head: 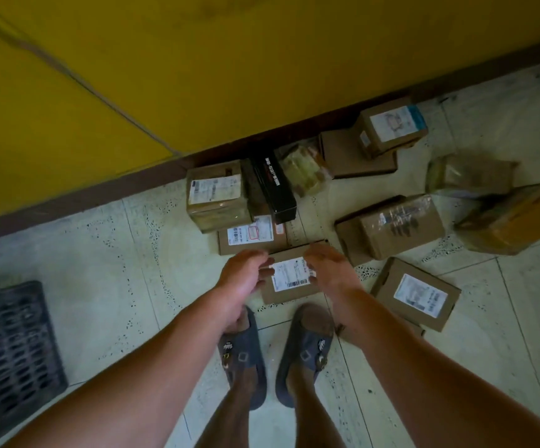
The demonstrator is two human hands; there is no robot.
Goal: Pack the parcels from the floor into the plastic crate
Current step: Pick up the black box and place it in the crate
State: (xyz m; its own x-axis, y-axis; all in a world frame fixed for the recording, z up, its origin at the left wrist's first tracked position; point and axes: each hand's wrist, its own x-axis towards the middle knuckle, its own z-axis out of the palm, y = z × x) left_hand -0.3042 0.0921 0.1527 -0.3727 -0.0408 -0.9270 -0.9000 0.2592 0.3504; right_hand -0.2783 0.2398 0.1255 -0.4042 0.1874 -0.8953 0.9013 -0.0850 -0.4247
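Head: hands [243, 276] [330, 270] at edges of parcel [291, 281]

This looks like a plain indoor storeroom or parcel drop-off corner. Brown cardboard parcels with white printed shipping labels [391, 226] lie scattered over a pale, speckled tile floor [133, 253]. They sit along a bare yellow painted wall [262, 59] edged with a dark brown skirting strip [100, 195]. A dark perforated plastic crate [10, 350] stands on the floor at the left.
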